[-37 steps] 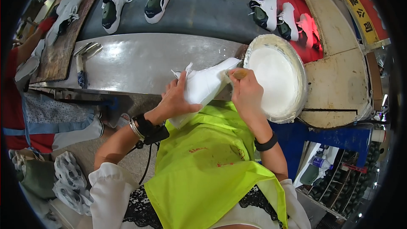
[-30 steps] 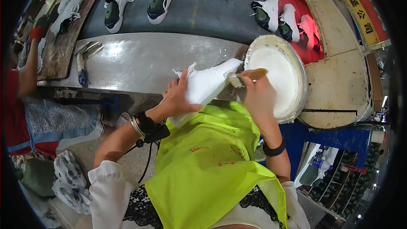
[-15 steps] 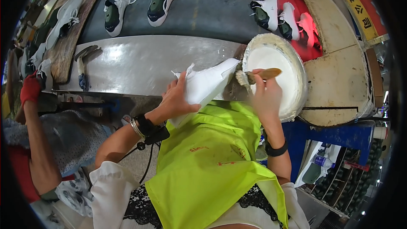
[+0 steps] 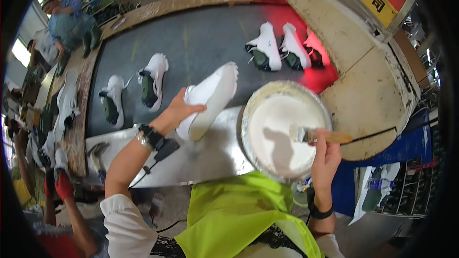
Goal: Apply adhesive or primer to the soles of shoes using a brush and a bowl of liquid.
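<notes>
My left hand (image 4: 176, 113) grips a white shoe (image 4: 213, 96) near its lower end and holds it tilted, over the metal ledge and the belt's near edge. The shoe's other end points up and to the right. In my right hand (image 4: 327, 158), fingers closed round it, is a brush (image 4: 337, 137) with a wooden handle. Its bristles point left over the white liquid (image 4: 272, 145) inside a round, crusted bowl (image 4: 246, 136); whether they touch the liquid I cannot tell.
White shoes with dark linings, such as this one (image 4: 114, 102), lie on the grey belt (image 4: 201, 33). Red light falls on its right end. A hooked tool (image 4: 98, 160) rests on the metal ledge (image 4: 210, 162). A co-worker's red-gloved hand (image 4: 63, 185) is at the left.
My view has tilted up. The shoe has moved from over the ledge toward the belt and turned more upright. The brush has gone from the bowl's left rim to above the liquid.
</notes>
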